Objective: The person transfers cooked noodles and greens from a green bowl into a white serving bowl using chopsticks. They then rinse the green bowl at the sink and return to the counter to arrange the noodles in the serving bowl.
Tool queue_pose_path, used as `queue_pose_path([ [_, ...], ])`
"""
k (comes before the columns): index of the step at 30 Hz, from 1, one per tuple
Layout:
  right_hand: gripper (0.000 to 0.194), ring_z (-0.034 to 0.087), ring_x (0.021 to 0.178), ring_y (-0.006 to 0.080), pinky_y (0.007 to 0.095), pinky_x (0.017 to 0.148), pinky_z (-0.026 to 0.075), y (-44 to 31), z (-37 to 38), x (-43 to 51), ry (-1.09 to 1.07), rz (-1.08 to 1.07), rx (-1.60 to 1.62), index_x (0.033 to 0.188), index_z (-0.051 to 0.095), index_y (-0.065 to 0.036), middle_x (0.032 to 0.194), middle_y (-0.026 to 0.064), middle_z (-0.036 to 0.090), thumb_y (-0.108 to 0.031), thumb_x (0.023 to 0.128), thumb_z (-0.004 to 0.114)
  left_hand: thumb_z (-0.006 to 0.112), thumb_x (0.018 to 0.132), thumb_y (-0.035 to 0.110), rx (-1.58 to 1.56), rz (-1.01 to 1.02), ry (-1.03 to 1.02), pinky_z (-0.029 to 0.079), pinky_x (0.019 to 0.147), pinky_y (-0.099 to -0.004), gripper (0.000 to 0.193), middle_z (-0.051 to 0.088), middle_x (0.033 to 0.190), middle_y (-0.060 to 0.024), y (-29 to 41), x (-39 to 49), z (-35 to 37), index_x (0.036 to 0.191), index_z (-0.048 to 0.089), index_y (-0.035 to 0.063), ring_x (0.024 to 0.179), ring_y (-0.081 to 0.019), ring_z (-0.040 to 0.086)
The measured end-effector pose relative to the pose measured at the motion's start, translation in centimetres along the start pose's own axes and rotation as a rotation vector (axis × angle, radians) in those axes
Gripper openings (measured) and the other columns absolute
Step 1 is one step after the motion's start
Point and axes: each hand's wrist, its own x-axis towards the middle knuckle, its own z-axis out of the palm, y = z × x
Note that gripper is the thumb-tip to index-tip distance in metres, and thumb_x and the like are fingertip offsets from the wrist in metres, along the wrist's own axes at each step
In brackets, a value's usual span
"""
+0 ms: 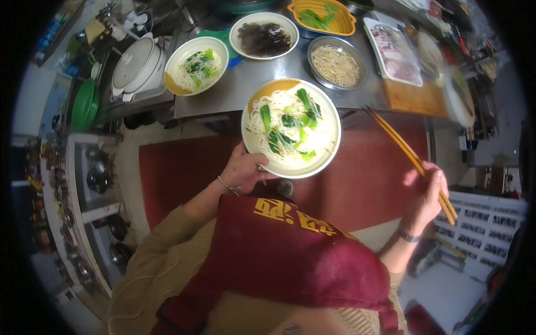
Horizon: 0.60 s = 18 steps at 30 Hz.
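My left hand (246,166) grips the near left rim of a white bowl (333,138) with a mustard-coloured patch. Inside it lie pale noodles (278,106) and green leafy vegetables (291,121). The bowl is held up in front of the counter's near edge, above the red floor mat. In my right hand (429,184) is a pair of wooden chopsticks (398,140). Their dark tips point up and left, apart from the bowl.
On the steel counter (268,75) stand a second noodle bowl (197,67), a bowl of dark food (264,35), a steel bowl of bean sprouts (336,63) and a yellow basket (322,16). A meat tray (392,52) overlaps a wooden board (412,98). A lidded white pot (138,65) stands left.
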Motion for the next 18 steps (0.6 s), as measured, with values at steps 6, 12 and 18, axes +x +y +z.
queue_pose_path([
  [6,0.017,0.069,0.068,0.0285,0.0372,0.062,0.059,-0.3,4.4,1.6,-0.352,0.156,0.261,0.103,0.061,0.005,0.087,0.0199,0.067,-0.006,0.093,0.053,0.047,0.076,-0.011,-0.089,0.118,0.1,0.06,0.079,-0.0465,0.06,0.056,0.124,-0.0187,0.2,-1.1,-0.8,0.134,0.035,0.0021,0.106,-0.0329,0.063],
  [12,0.028,0.069,0.071,0.0278,0.0355,0.066,0.058,-2.0,13.7,1.7,-0.444,0.173,0.23,0.11,0.059,0.007,0.09,0.0206,0.067,-0.015,0.097,0.05,0.047,0.076,-0.011,0.292,0.376,-0.017,0.06,0.079,-0.0447,0.059,0.057,0.121,-0.0191,2.9,-2.4,-3.7,0.133,0.038,0.0004,0.105,-0.032,0.063],
  [18,0.036,0.069,0.074,0.0305,0.035,0.066,0.06,-1.3,22.0,0.1,-0.456,0.254,0.273,0.108,0.056,0.01,0.092,0.0197,0.065,-0.022,0.102,0.041,0.052,0.077,-0.003,0.196,0.281,0.08,0.052,0.06,-0.0246,0.039,0.066,0.094,-0.0109,6.5,-4.6,-7.5,0.115,0.057,-0.0028,0.069,-0.0136,0.062],
])
